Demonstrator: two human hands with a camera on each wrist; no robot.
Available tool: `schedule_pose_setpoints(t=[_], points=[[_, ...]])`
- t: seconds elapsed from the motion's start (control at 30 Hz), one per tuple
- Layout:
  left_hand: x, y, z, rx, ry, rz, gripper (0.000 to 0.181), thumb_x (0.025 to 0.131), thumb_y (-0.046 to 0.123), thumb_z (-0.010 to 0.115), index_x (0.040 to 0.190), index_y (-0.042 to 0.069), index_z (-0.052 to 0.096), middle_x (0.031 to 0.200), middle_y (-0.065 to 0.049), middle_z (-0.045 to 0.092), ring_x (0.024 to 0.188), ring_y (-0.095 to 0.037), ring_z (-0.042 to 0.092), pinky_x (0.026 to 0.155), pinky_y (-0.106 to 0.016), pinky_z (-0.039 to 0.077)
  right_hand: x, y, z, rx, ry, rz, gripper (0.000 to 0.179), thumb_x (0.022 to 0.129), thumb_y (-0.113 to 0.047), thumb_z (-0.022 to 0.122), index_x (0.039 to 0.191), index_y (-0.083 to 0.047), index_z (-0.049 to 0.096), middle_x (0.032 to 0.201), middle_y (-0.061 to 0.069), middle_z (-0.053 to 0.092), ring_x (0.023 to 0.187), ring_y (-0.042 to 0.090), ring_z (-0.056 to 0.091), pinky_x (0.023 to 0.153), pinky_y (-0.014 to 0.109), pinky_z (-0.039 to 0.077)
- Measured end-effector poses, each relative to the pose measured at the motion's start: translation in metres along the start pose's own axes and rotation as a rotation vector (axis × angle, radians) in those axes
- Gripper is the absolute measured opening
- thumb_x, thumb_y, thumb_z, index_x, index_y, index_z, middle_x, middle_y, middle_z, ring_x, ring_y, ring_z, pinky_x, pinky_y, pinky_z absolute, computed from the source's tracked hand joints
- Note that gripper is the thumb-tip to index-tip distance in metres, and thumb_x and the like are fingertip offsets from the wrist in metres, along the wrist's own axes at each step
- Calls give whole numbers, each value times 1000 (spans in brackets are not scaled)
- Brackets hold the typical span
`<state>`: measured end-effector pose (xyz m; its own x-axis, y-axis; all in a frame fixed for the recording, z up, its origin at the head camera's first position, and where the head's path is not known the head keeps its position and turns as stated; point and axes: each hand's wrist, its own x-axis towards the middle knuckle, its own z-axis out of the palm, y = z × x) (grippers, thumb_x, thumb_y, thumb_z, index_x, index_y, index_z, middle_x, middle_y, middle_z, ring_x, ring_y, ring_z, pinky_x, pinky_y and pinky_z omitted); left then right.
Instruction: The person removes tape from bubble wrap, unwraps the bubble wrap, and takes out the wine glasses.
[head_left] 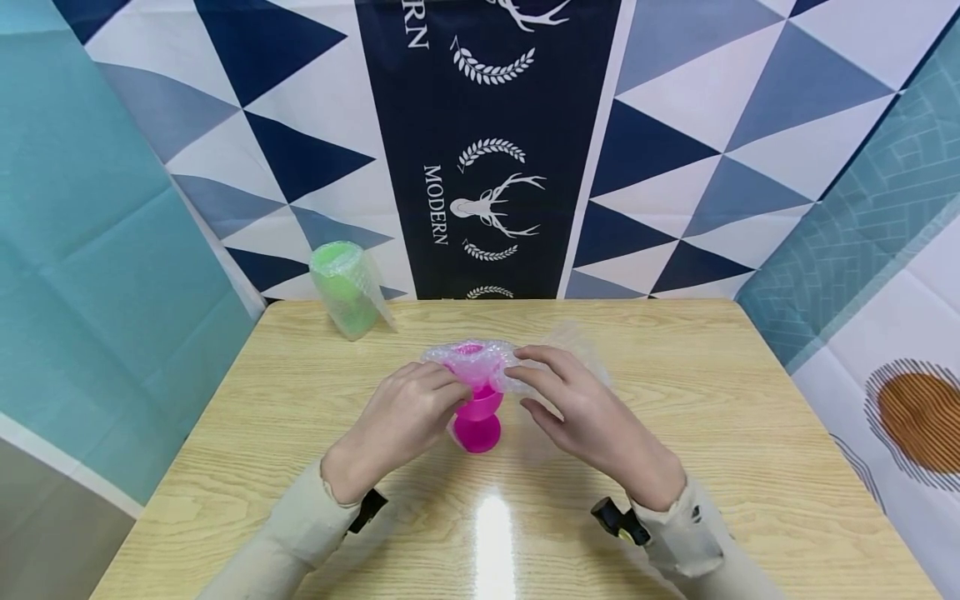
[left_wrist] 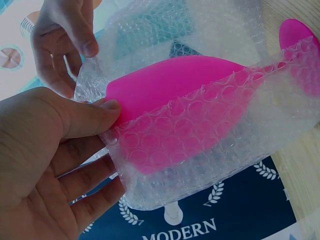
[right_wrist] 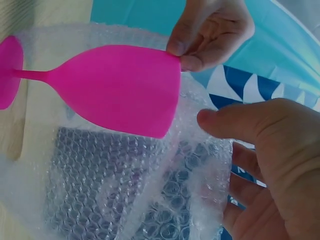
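Right now a pink goblet (head_left: pixel 480 408) is between the person's two hands above the table (head_left: pixel 285 400), tilted, with its rim pointing away from the person and its foot toward them; whether the foot touches the wood I cannot tell. At the goblet's rim, the left hand (head_left: pixel 408 408) pinches the edge between thumb and fingers. Clear bubble wrap (right_wrist: pixel 105 185) lies behind and around the goblet, opened so one side of the bowl is bare while a flap covers part of the other side. To the right of the goblet, the right hand (head_left: pixel 581 408) is loosely spread, its thumb apart from the fingers, which reach the wrap's edge beside the rim. Beyond the goblet and to its left, a green cup (head_left: pixel 345 287) stands near the table's far edge, also in bubble wrap. Farther behind the goblet hangs a cloth (head_left: pixel 491 100) with triangles, deer heads and the word MODERN.
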<state>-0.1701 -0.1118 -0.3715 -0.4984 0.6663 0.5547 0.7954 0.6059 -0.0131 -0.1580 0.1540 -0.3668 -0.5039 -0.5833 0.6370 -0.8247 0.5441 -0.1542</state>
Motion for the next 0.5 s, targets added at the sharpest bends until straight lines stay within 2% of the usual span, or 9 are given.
schedule_pose_setpoints(t=[0.23,0.5], points=[[-1,-1,1,-2,3,3,17,86,5,81,100,15,79,97,3,78,91,-15,71,80,-28,59,-1,3,7,-8,34,-20,53,76,11,83,125,-3,69,126,18,66,112,31,68,92,39,62],[-2,-3,0,-26,7,2,17,87,3,79,99,14,79,96,3,78,90,-14,71,80,-28,59,-5,7,2,0,2,14,48,81,7,82,125,-4,69,124,16,67,113,28,66,94,38,61]])
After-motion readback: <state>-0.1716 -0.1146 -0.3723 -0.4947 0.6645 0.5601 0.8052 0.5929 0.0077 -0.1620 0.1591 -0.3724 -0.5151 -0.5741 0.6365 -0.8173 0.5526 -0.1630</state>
